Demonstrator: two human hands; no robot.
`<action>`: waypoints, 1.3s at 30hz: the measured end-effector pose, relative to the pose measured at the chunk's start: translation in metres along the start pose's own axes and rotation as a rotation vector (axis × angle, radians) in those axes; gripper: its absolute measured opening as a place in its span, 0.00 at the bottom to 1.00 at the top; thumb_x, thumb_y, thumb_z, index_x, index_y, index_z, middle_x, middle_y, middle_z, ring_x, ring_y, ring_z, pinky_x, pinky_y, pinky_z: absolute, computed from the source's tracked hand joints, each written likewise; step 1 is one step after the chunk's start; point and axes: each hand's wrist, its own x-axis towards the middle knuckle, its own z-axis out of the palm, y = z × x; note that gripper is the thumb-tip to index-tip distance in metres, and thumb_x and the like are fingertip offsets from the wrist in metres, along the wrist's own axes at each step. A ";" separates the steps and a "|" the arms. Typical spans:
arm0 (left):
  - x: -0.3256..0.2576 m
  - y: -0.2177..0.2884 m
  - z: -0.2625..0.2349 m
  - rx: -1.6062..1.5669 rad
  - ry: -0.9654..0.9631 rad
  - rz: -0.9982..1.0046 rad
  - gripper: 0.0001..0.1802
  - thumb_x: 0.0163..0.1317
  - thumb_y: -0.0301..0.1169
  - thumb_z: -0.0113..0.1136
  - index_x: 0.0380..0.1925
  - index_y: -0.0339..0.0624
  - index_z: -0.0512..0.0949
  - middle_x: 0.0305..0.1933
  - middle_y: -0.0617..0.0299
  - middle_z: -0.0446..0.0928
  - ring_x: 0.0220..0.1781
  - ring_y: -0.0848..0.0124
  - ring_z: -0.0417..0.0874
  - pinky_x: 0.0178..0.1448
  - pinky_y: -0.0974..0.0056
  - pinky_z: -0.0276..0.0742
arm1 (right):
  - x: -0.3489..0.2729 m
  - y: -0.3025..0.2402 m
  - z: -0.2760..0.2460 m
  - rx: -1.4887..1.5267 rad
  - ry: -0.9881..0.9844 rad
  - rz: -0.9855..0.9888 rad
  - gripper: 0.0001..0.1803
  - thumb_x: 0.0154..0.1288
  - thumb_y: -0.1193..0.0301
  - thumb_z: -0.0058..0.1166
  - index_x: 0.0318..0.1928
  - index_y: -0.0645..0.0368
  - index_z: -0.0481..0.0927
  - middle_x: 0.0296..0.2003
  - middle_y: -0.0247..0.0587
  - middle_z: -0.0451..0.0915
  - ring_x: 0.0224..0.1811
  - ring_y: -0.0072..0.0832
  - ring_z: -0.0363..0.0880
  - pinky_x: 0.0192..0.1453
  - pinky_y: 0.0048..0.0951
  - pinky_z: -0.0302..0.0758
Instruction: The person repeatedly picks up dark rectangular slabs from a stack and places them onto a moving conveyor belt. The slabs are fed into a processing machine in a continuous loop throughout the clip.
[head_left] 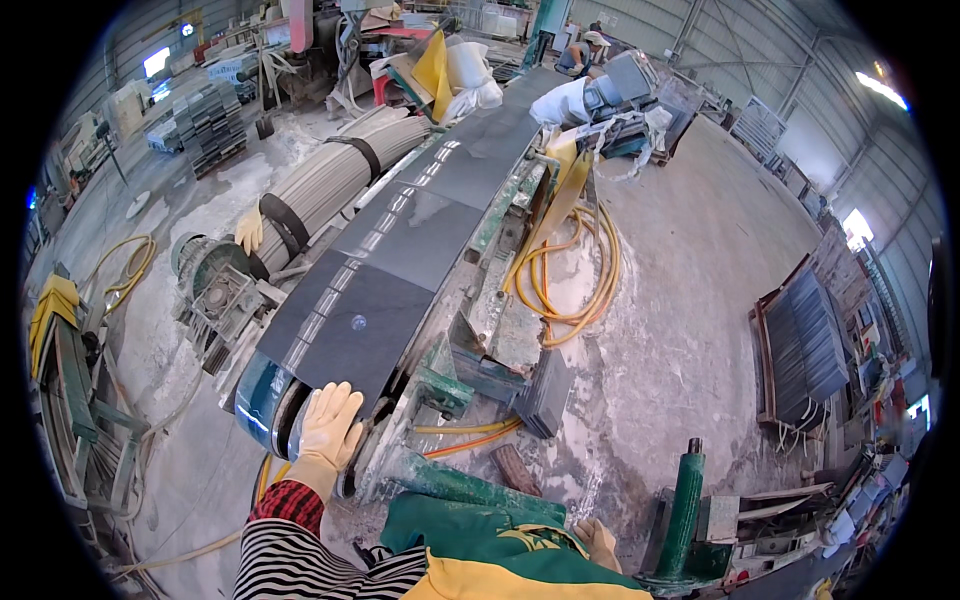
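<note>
My left hand [328, 428], in a pale yellow glove, rests flat with fingers spread on the near edge of a dark stone slab [348, 325]. That slab lies at the near end of a long conveyor belt [262, 392], and more dark slabs [425, 228] follow it up the belt. My right hand [598, 541], also gloved, hangs low beside my green and yellow apron and holds nothing that I can see. A green metal post [684, 510] stands just to the right of it.
Yellow hoses [570, 280] coil on the dusty floor to the right of the conveyor. A grey ribbed roll [330, 180] lies to the left. Stacked dark slabs [800, 345] lean at far right. A person [580, 55] crouches at the belt's far end. A motor [215, 285] sits left.
</note>
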 end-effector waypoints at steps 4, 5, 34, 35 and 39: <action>-0.004 0.001 -0.003 0.003 0.003 -0.009 0.28 0.58 0.36 0.62 0.60 0.45 0.74 0.68 0.48 0.69 0.72 0.45 0.66 0.77 0.41 0.56 | -0.005 -0.007 0.008 -0.063 -0.013 -0.031 0.28 0.81 0.56 0.41 0.68 0.63 0.62 0.64 0.47 0.71 0.67 0.39 0.70 0.74 0.37 0.65; -0.004 0.001 -0.003 -0.008 0.001 -0.012 0.29 0.58 0.36 0.63 0.61 0.45 0.74 0.68 0.48 0.69 0.72 0.45 0.65 0.77 0.42 0.56 | -0.018 -0.010 0.017 -0.087 -0.034 -0.080 0.25 0.81 0.57 0.41 0.66 0.63 0.64 0.62 0.46 0.72 0.65 0.38 0.71 0.73 0.35 0.66; 0.165 -0.003 0.080 0.090 -0.091 -0.169 0.30 0.69 0.45 0.53 0.69 0.51 0.65 0.75 0.55 0.62 0.77 0.52 0.58 0.80 0.49 0.50 | -0.051 -0.002 -0.048 0.118 0.265 0.015 0.13 0.79 0.60 0.42 0.34 0.50 0.65 0.31 0.31 0.65 0.34 0.27 0.67 0.42 0.31 0.67; 0.176 0.001 0.080 0.084 -0.096 -0.187 0.30 0.69 0.45 0.53 0.69 0.51 0.66 0.75 0.55 0.62 0.77 0.53 0.58 0.80 0.49 0.50 | -0.052 -0.002 -0.050 0.100 0.346 0.012 0.13 0.79 0.60 0.41 0.34 0.50 0.65 0.30 0.31 0.64 0.33 0.26 0.65 0.41 0.31 0.65; 0.206 0.008 0.094 0.099 -0.072 -0.277 0.31 0.69 0.46 0.54 0.69 0.51 0.66 0.75 0.55 0.61 0.77 0.53 0.59 0.80 0.49 0.50 | -0.076 0.001 -0.048 0.083 0.441 0.005 0.14 0.79 0.61 0.39 0.33 0.50 0.65 0.28 0.30 0.60 0.30 0.25 0.60 0.37 0.30 0.62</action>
